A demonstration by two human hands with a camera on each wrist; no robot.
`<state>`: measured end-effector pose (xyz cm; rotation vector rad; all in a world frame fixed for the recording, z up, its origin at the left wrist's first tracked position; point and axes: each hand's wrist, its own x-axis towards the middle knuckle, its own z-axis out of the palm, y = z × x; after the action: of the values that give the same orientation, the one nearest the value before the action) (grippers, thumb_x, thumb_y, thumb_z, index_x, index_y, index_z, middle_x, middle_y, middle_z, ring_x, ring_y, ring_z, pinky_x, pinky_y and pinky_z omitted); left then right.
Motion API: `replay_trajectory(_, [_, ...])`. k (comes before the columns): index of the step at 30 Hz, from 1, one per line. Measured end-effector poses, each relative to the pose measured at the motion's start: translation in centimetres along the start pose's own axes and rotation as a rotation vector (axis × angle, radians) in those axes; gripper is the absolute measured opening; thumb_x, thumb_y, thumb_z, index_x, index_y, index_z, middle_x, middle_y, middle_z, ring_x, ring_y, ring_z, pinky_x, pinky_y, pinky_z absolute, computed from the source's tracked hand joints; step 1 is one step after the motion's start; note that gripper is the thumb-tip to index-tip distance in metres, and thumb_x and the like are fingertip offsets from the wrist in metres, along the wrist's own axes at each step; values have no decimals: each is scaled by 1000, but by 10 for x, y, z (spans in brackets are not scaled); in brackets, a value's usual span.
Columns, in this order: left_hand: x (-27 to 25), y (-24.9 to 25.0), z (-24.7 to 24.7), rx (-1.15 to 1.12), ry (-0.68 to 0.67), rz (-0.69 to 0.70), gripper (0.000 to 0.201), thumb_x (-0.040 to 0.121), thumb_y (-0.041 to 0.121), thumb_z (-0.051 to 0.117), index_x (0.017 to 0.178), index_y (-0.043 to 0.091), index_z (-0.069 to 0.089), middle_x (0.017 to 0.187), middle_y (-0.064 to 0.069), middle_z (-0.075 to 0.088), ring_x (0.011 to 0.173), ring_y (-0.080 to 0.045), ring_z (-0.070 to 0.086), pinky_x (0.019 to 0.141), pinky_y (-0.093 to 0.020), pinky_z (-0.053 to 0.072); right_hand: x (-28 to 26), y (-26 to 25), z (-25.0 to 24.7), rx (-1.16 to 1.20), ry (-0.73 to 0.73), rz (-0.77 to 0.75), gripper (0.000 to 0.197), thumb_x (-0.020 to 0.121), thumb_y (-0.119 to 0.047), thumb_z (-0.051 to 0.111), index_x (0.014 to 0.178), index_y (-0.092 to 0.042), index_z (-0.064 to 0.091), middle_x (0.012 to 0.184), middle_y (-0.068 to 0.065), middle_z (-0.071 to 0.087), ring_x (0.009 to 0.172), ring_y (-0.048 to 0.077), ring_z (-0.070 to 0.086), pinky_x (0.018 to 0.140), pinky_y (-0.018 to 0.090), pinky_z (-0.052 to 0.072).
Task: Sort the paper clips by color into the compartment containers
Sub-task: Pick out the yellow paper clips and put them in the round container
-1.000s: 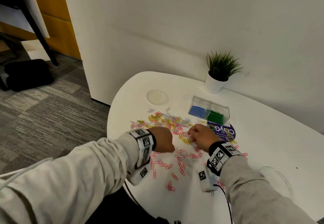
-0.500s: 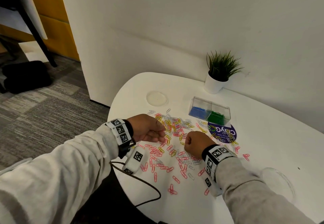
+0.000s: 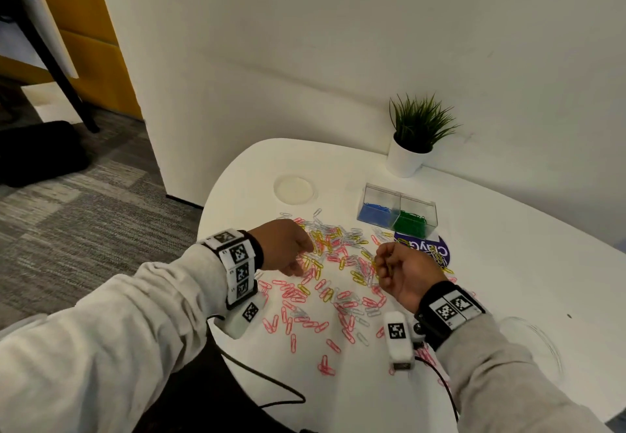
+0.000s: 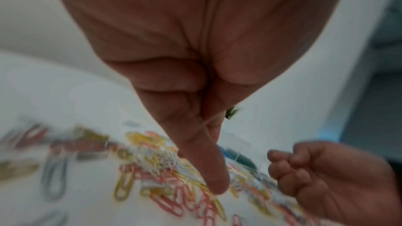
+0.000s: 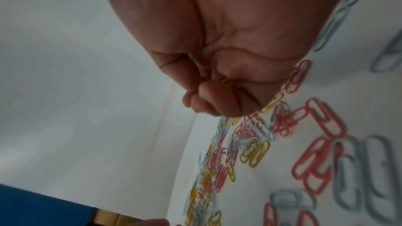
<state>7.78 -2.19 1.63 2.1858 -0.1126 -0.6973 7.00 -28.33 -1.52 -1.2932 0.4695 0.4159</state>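
A scatter of pink, yellow and white paper clips (image 3: 333, 276) lay across the white tabletop (image 3: 508, 263), thickest toward its middle and thinning out toward the near edge, where mostly pink ones lay singly or in small bunches. Behind the pile, toward the far edge, stood the clear compartment container (image 3: 397, 211), its left cell holding blue clips (image 3: 374, 213) and its right cell holding green clips (image 3: 410, 225); its front edge sat just beside a round dark-blue sticker (image 3: 437, 252) that carried a few yellow clips. The left hand (image 3: 286, 251) reached over the left side of the pile, its fingers stretched out and pressed together, a fingertip (image 4: 217, 183) down among the pink and yellow clips; whether it actually touched one could not be told through the blur. The right hand (image 3: 404, 271) hovered over the right side of the pile with its fingers curled into the palm, and the right wrist view showed a sliver of yellow clip (image 5: 226, 82) caught inside the curled fingers (image 5: 208, 99). A small potted plant (image 3: 415, 134) stood at the far edge against the wall, a clear round lid (image 3: 294, 188) lay near the far left edge, and another clear round lid (image 3: 531, 344) lay toward the near right edge.
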Motion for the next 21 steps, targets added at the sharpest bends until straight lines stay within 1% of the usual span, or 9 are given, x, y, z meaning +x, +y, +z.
replay_trajectory(2, [-2,4,2,477,16,76,45,97,4,51,140,15,52,131,-9,62,114,-22,64,96,-31,51,3,0,5,-208,31,-9,17,81,1,40,81,-8,54,69,6,48,54,16,41,46,26,33])
replay_trajectory(4, [-2,7,9,697,43,161,51,97,10,53,146,20,46,144,-6,51,129,-22,50,104,-30,41,8,-1,10,-793,75,-135,9,88,-8,54,84,-12,61,74,-1,56,61,16,51,53,26,39])
replay_trajectory(6, [-2,11,17,709,31,213,47,97,9,47,141,23,49,139,-6,54,120,-21,53,91,-28,44,14,1,16,-1306,51,-295,10,89,-15,60,89,-24,66,90,-9,62,83,14,59,68,26,43])
replay_trajectory(8, [-2,17,27,709,7,253,33,99,15,44,129,23,57,124,-5,60,99,-17,54,76,-25,38,17,4,20,-1529,0,-384,18,90,-17,59,97,-30,67,105,-9,62,98,14,58,80,24,42])
replay_trajectory(9, [-3,19,32,731,2,262,26,100,24,44,120,22,60,116,-4,63,94,-17,54,73,-26,38,18,6,22,-1592,-22,-417,20,91,-16,58,101,-30,68,110,-6,63,102,15,58,83,24,42])
replay_trajectory(11, [-4,22,41,819,-2,257,29,99,41,46,108,21,65,104,-2,66,92,-21,59,74,-30,46,21,7,23,-1644,-26,-447,21,91,-14,57,103,-27,68,114,-3,63,104,17,58,84,23,42])
replay_trajectory(14, [-1,16,54,939,-24,264,26,95,41,54,105,22,68,102,1,68,94,-23,62,80,-33,53,23,8,26,-1663,-4,-438,18,89,-11,58,99,-22,68,111,0,63,100,18,59,84,24,45])
replay_trajectory(18, [2,10,63,970,-27,232,32,94,47,56,114,24,64,107,0,66,98,-24,61,81,-34,52,22,12,28,-1627,-4,-375,12,87,-14,58,94,-24,62,110,0,60,99,19,57,85,27,47])
replay_trajectory(21, [4,9,66,982,-18,238,32,96,45,55,112,20,65,105,-2,67,96,-25,62,80,-34,52,20,14,29,-1673,-30,-360,13,88,-17,56,98,-20,64,110,2,61,99,20,58,85,29,48])
